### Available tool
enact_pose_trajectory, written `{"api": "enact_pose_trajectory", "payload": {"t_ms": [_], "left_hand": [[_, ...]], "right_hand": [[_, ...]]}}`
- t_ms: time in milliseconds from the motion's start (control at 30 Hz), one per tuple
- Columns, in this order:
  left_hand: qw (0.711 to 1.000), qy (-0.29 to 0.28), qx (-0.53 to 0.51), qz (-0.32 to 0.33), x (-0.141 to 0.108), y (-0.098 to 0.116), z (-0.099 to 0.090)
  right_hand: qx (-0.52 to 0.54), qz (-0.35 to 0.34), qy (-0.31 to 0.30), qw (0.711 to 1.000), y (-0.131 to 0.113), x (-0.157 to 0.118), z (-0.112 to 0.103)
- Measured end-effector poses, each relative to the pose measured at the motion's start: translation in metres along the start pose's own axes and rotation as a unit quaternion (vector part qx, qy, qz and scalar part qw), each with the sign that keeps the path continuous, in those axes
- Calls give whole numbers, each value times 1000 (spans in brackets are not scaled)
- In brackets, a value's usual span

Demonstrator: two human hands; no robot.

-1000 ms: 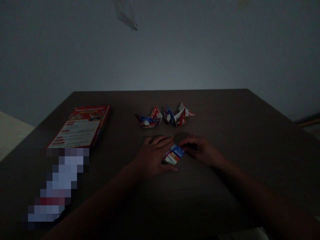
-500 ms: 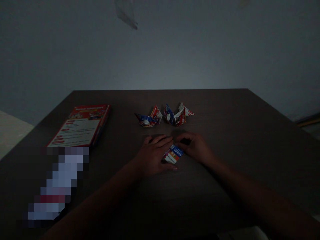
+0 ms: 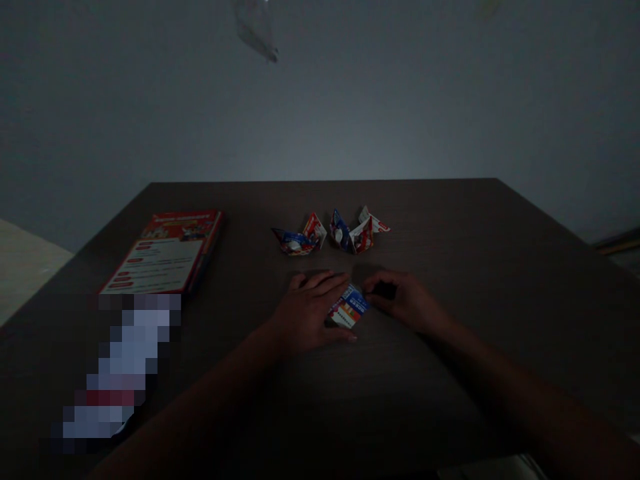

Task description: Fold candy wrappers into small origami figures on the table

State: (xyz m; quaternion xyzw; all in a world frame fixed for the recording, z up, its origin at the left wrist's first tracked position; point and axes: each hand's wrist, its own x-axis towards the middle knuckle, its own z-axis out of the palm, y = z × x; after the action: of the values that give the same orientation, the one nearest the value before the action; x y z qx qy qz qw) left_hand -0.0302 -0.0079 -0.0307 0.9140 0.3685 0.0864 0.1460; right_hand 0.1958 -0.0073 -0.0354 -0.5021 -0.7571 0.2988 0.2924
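On the counter (image 3: 475, 253), a paper (image 3: 353, 309) is lying partly under the left fingers (image 3: 327, 287) and just left of the right fingers (image 3: 387, 275). Beyond the left fingers, a paper boat (image 3: 299, 245) is sitting left of a second boat (image 3: 361, 239); a book (image 3: 165, 252) is lying well left.

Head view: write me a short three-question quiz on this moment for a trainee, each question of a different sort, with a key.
1. True or false: the left hand lies over part of the small printed paper.

2. Where does the red-and-white printed stack lie?
a) to the right of both hands
b) between the two hands
c) to the left of both hands

3. Which stand nearer the wall: the folded paper shapes or the small printed paper?

Key:
1. True
2. c
3. The folded paper shapes
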Motion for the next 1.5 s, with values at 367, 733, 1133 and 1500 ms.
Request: {"api": "enact_pose_trajectory", "payload": {"t_ms": [367,733,1133,1500], "left_hand": [[1000,-1,6,8,0,-2,2],[996,38,72,44,-2,15,-7],[992,16,106,63,-1,16,1],[993,26,99,60,-2,17,1]], "right_hand": [[45,15,-44,998,2,0,-4],[-14,-59,-29,998,-2,-2,-7],[-4,-12,-7,1000,7,3,-6],[50,16,37,998,12,13,1]]}}
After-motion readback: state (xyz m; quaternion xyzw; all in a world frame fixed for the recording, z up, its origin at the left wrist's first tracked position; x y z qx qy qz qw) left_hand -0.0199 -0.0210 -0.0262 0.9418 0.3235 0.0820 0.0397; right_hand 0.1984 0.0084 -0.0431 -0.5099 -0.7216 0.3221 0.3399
